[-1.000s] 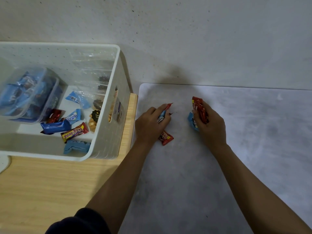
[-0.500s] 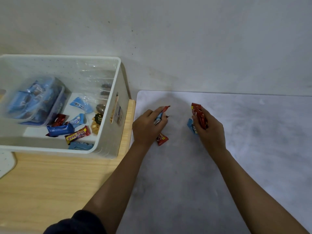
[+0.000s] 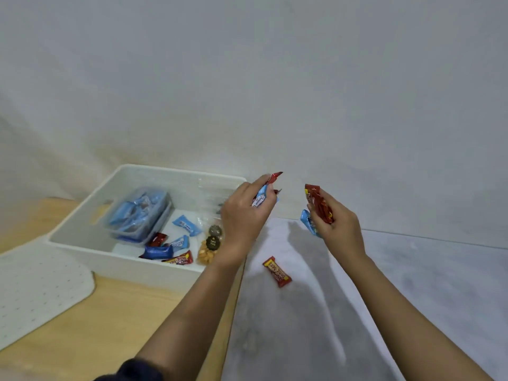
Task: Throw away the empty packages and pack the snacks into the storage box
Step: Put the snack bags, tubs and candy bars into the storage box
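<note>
My left hand [image 3: 243, 215] is raised over the right edge of the white storage box [image 3: 129, 266], closed on a blue and a red snack packet [image 3: 261, 198]. To its right, my right hand [image 3: 336, 225] is lifted above the grey mat [image 3: 357, 312] and grips a red packet [image 3: 320, 206] together with a blue one [image 3: 308, 222]. One red snack bar [image 3: 277, 271] lies alone on the mat between my forearms. Inside the box are a clear tub of blue packets [image 3: 138, 213], several loose blue and red snacks [image 3: 167, 247], and a bag of nuts [image 3: 209, 250].
The box stands on a wooden table [image 3: 110, 325] against a pale wall. A white perforated lid [image 3: 35, 287] lies flat at the left, in front of the box.
Both hands have lifted off the mat with their packets, the left moving towards the box. The red bar that lay under my left hand stays on the mat. The camera view has tilted upward.
</note>
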A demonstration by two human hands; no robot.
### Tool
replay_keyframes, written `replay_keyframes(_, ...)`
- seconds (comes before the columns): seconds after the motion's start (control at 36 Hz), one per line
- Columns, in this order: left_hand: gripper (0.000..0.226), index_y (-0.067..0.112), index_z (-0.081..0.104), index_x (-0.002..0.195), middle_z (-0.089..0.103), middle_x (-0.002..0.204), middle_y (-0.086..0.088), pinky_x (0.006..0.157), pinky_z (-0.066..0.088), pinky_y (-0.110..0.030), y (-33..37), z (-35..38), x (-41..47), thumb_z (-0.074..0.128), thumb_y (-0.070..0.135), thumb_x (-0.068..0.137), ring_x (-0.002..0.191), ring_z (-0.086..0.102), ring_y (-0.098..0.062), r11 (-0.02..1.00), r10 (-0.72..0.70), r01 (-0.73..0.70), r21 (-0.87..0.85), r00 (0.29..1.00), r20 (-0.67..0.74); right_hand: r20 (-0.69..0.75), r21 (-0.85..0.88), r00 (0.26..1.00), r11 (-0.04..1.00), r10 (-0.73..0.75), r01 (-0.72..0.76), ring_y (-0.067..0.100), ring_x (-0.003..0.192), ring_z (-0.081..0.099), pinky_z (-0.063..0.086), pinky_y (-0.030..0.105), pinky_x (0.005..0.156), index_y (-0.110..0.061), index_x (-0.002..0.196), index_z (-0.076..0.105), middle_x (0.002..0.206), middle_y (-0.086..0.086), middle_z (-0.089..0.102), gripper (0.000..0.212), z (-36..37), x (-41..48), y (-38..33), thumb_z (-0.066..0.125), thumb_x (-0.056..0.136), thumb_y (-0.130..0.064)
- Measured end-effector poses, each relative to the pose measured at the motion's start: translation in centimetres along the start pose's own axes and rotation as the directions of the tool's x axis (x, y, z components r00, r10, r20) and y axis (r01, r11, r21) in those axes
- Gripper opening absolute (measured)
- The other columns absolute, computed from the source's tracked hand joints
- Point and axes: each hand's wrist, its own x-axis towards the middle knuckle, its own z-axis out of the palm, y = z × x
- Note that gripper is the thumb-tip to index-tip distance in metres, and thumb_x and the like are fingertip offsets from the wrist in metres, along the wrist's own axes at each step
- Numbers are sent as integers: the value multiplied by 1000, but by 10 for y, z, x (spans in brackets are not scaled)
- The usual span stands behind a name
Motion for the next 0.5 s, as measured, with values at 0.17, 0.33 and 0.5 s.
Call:
replay_keyframes(0.17,33,17,71,106,69,77,2,53,49,-28,-34,-66,32,52,35,84,64,61,-12,995,38,-33,91,998,-57,48,33,996,997,-76,74,13,91,64,54,37,79,-38,129,52,100,-8,68,41,54,10,-58,60,89,-31)
replay_keyframes(0.33,38,22,70,108,69,75,3,52,50,-33,-97,-129,40,48,41,83,64,60,-13,978,-47,55,203,998,-44,124,58,987,994,-99,93,13,90,64,55,39,77,-38,131,50,102,-6,69,45,132,11,-104,60,87,-36)
replay_keyframes(0.5,47,30,66,113,71,96,4,71,50,-30,-154,-170,41,42,51,81,88,64,-14,951,-208,204,234,978,-8,146,118,988,992,-53,36,6,94,62,54,31,81,-39,129,51,107,-14,66,42,195,10,-137,60,88,-38)
